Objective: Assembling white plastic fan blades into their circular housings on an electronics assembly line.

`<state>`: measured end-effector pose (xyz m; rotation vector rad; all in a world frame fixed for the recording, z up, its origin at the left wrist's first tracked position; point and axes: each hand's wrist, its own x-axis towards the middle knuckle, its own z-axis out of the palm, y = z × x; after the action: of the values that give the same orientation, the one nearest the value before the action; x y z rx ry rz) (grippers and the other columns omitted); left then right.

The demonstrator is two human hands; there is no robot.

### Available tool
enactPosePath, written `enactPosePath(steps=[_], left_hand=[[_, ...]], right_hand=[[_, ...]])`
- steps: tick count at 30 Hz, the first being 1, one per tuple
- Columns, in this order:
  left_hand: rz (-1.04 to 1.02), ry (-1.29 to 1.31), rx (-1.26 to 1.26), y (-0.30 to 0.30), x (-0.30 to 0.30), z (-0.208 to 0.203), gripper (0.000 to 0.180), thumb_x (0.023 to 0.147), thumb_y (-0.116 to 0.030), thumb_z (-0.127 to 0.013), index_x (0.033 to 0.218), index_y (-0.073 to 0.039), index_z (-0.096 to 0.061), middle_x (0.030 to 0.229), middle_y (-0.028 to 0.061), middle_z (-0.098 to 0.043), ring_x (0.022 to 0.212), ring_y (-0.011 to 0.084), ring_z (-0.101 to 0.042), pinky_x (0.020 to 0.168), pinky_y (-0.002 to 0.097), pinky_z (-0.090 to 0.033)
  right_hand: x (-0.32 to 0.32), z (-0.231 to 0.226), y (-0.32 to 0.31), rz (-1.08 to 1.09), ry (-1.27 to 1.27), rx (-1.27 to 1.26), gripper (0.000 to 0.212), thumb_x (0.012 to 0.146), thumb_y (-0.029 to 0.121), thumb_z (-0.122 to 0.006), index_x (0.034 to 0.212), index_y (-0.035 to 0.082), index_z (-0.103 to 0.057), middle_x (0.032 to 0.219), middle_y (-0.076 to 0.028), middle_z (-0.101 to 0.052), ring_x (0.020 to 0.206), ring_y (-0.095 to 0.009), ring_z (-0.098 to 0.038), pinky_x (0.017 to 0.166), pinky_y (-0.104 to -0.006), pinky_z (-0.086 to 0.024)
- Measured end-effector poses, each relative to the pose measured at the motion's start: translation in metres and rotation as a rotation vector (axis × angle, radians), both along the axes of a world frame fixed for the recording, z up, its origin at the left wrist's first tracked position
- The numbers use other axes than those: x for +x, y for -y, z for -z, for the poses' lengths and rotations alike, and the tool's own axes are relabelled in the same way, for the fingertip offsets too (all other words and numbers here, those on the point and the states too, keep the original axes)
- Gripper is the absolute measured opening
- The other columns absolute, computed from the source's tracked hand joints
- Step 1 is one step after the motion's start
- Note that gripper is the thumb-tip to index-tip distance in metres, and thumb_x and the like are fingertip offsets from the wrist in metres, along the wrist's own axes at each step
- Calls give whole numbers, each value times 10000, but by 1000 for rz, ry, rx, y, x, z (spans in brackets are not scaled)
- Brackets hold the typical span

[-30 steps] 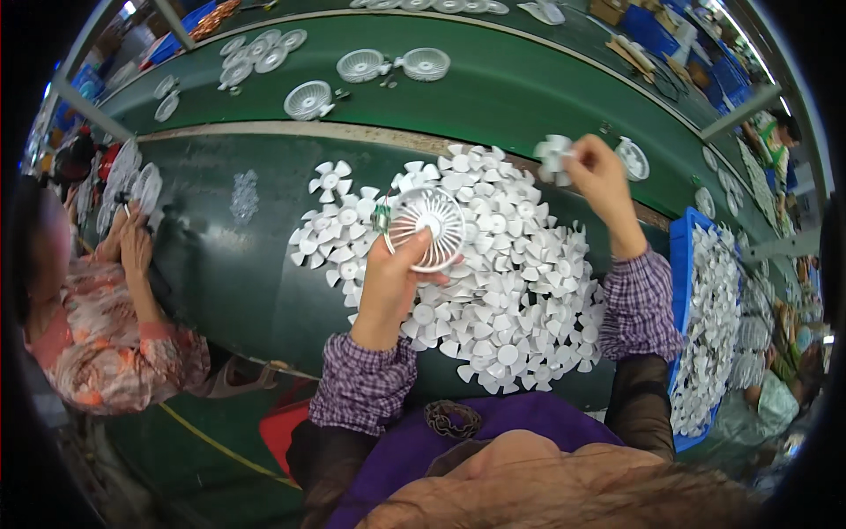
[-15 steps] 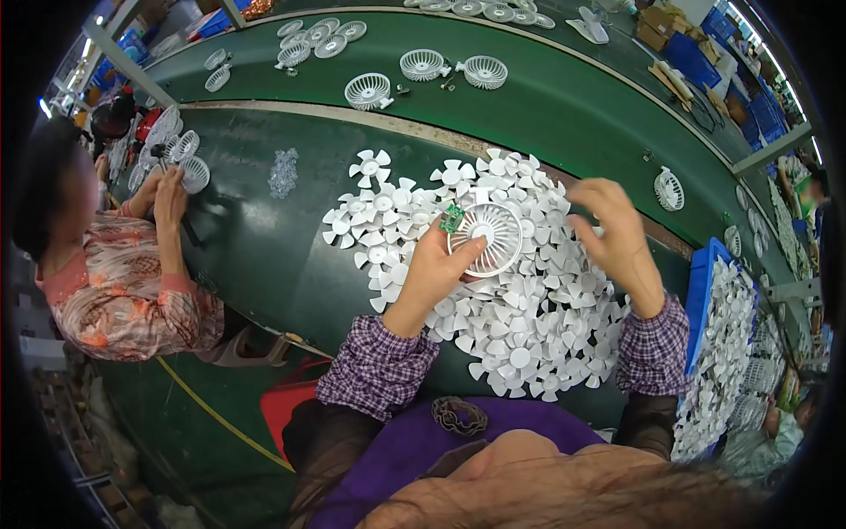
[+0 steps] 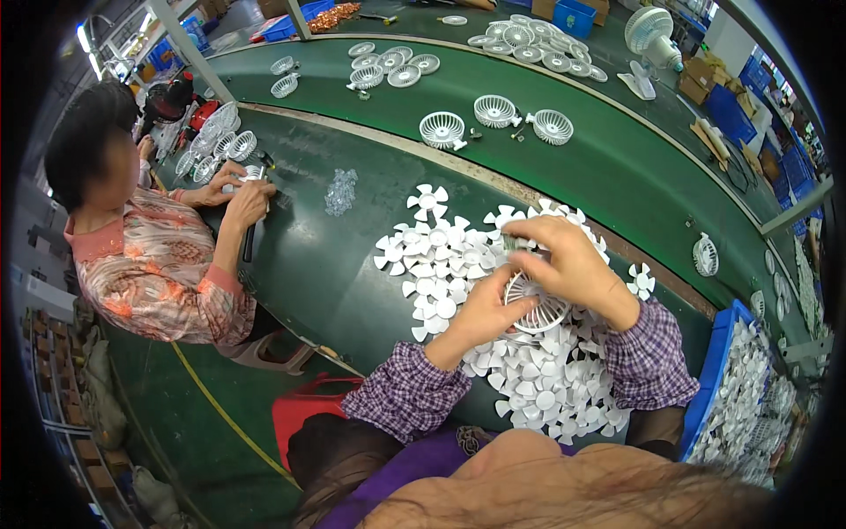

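My left hand (image 3: 483, 315) grips a round white fan grille (image 3: 545, 310) by its left rim, thumb across the ribs. Above the grille's far side, my right hand (image 3: 577, 267) is bent with thumb and fingers brought together around a small part that I cannot make out. The back of that hand covers much of the grille's far edge. The green circuit board is hidden or too blurred to tell. Under and around both hands lies a broad heap of white fan blades (image 3: 445, 264) on the dark green table (image 3: 308, 256).
At the left a co-worker (image 3: 159, 256) handles a white part. Small clear pieces (image 3: 341, 192) lie on the table. Beyond its raised edge, a green conveyor belt (image 3: 370, 110) carries white grilles (image 3: 441, 130). A blue bin (image 3: 710, 388) of blades stands at my right, a desk fan (image 3: 650, 40) far back.
My right hand has come in from the right to the grille in my left hand. The view has shifted, so the table appears further right and lower.
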<state>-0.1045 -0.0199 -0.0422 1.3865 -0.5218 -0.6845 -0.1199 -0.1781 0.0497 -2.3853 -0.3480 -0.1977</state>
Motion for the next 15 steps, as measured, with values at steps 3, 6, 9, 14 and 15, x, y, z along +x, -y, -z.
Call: enactPosePath(steps=[3,6,9,14,15], left_hand=[[84,-229,-45,1,4,-13,345,845,-150,-662,1130,-31,-509,873,34,-638,654,78,-621,425,205,-471],[-16,-371,-163,-2,7,-1,404,823,-145,-670,1171,-38,-497,923,40,-630,688,88,-627,418,206,-465],[-24,-492,-222,-2,21,2,356,797,-85,-634,1126,-7,-525,927,63,-633,686,143,-634,474,269,-515],[-175,-579,-388,-5,24,-4,294,874,-80,-557,1145,24,-511,979,128,-649,848,255,-679,560,310,-583],[-147,-559,-390,-5,25,-7,296,868,-80,-562,1142,20,-512,967,125,-648,814,221,-676,540,299,-578]], right_hand=[[14,11,8,116,-9,-4,390,818,191,-670,1154,9,-591,1052,-189,-642,971,-301,-619,827,-366,-486],[4,11,26,128,102,-21,324,820,178,-673,1077,-11,-618,1016,-172,-643,925,-260,-625,793,-327,-494],[-23,-2,72,275,52,164,228,835,127,-665,1002,-24,-625,942,-97,-644,858,-163,-612,770,-287,-491],[-95,0,153,687,-119,182,149,855,90,-600,953,-21,-610,802,-4,-605,710,-64,-523,614,-222,-423],[-108,13,169,732,-142,87,144,850,81,-598,944,-26,-610,788,-9,-604,699,-65,-522,607,-220,-422]])
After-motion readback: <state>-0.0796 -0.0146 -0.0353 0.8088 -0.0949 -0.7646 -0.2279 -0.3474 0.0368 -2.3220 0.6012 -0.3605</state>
